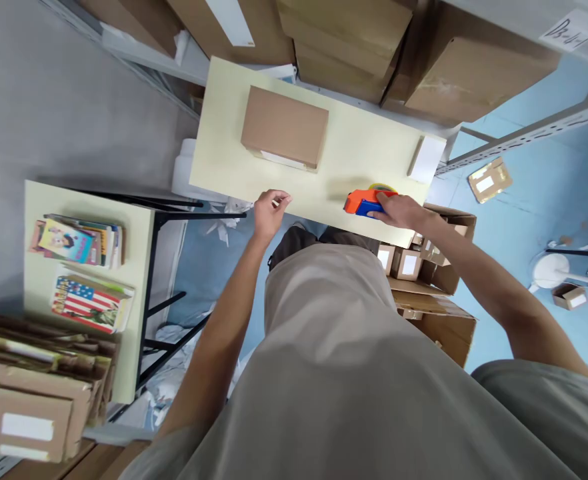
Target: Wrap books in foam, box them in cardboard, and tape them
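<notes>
Boxes [349,40] crowd a shelf along the top of the frame, close behind a pale table [354,147] that spans the upper middle. At the table's near edge, right of centre, an orange and blue tape dispenser [359,202] with a yellow roll [383,187] is held in the right hand [399,210], its fingers wrapped around the body. The left hand [270,210] hovers at the same edge, left of centre, fingers curled in toward the thumb; I cannot tell whether the tips touch or pinch anything. A brown carton [285,123] sits upper centre on the tabletop, beyond the left hand and well apart from the dispenser, and a white box [427,159] lies near the table's right end. The right forearm passes in front of an open carton [437,277] packed with small boxes [408,264], covering part of it, while the grey shirt [324,373] blocks the lower centre. On the left, a second table [141,267] carries two piles of books [89,303], with stacked cardboard [29,393] crowding the lower left corner. A parcel [490,180] lies on the blue floor [504,233] at right, above a round white object [550,271].
</notes>
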`<state>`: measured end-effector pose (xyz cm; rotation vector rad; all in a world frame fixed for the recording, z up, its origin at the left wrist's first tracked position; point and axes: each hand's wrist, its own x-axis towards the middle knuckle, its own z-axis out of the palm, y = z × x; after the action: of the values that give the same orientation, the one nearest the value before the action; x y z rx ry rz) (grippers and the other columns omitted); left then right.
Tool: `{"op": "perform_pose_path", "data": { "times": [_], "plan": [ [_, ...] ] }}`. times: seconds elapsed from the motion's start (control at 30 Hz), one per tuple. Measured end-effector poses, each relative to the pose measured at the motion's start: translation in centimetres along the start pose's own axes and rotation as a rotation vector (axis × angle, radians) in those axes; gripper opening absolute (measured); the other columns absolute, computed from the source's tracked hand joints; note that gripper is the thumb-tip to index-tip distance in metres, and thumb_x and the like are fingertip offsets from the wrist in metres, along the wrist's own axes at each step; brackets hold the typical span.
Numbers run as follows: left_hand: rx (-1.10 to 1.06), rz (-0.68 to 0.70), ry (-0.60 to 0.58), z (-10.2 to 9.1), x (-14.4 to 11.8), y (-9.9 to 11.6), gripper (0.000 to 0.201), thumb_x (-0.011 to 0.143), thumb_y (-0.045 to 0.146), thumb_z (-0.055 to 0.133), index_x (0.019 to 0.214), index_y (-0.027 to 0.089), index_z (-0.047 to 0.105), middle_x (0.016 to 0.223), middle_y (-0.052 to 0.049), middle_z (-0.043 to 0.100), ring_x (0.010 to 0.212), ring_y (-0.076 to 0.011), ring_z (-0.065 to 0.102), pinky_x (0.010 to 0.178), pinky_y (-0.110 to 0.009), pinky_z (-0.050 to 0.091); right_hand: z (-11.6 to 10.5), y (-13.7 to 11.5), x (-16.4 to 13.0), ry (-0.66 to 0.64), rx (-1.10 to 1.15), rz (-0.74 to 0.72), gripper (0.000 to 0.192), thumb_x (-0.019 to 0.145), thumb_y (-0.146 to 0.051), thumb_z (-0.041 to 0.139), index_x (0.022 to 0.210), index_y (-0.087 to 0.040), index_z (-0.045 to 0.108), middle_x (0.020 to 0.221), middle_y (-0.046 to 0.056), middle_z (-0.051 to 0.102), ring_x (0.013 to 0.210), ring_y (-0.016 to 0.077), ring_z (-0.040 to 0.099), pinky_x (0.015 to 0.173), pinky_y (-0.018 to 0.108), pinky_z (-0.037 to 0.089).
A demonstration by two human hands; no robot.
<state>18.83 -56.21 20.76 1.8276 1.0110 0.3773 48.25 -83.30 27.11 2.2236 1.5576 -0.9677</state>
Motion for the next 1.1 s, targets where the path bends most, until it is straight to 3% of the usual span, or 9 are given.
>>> {"op": "perform_pose_path", "data": {
  "times": [0.1,0.27,0.5,0.9,1.1],
  "plan": [
    [-0.074,-0.01,0.0,2.0,1.5,-0.5,0.005,0.095,0.021,0.083,0.094,0.023,0.079,0.1,-0.006,0.082,0.098,-0.0242,0.073,0.089,-0.035,0.058,0.9,0.8,1.2,0.04,-0.003,0.089,0.072,0.117,-0.063,0.038,0.155,-0.003,0.049,0.126,0.032,0.079,0.103,0.0411,0.076,0.089,0.047,0.055],
    [-0.163,0.01,-0.021,4.9,4.4,-1.0,0.005,0.091,0.017,0.082,0.091,0.022,0.079,0.098,-0.006,0.083,0.095,-0.0235,0.075,0.094,-0.037,0.06,1.8,0.1,2.3,0.088,-0.009,0.232,0.076,0.118,-0.061,0.031,0.159,0.002,0.041,0.129,0.037,0.076,0.112,0.0473,0.075,0.095,0.054,0.057],
    [-0.151,0.062,0.109,6.1,7.4,-2.5,0.004,0.095,0.022,0.08,0.093,0.024,0.078,0.101,-0.005,0.084,0.095,-0.0233,0.075,0.099,-0.037,0.062,2.1,-1.5,4.0,0.13,0.035,0.272,0.078,0.119,-0.061,0.024,0.16,0.004,0.038,0.133,0.039,0.074,0.119,0.051,0.075,0.1,0.059,0.058],
    [-0.119,0.041,0.215,7.8,9.0,-3.1,0.002,0.103,0.025,0.077,0.101,0.024,0.076,0.111,-0.009,0.082,0.103,-0.0254,0.077,0.11,-0.041,0.06,2.0,-1.3,6.7,0.188,0.093,0.3,0.077,0.119,-0.063,0.024,0.158,0.001,0.04,0.128,0.036,0.077,0.115,0.0477,0.076,0.097,0.056,0.06],
    [-0.268,-0.2,0.322,9.8,9.7,-4.0,0.042,0.105,0.033,0.081,0.14,0.025,0.06,0.121,-0.01,0.08,0.109,-0.0212,0.081,0.112,-0.042,0.062,1.4,-2.8,6.6,0.172,0.083,0.324,0.072,0.12,-0.057,0.025,0.158,0.002,0.04,0.125,0.037,0.078,0.116,0.0489,0.076,0.1,0.058,0.06]
  ]
}}
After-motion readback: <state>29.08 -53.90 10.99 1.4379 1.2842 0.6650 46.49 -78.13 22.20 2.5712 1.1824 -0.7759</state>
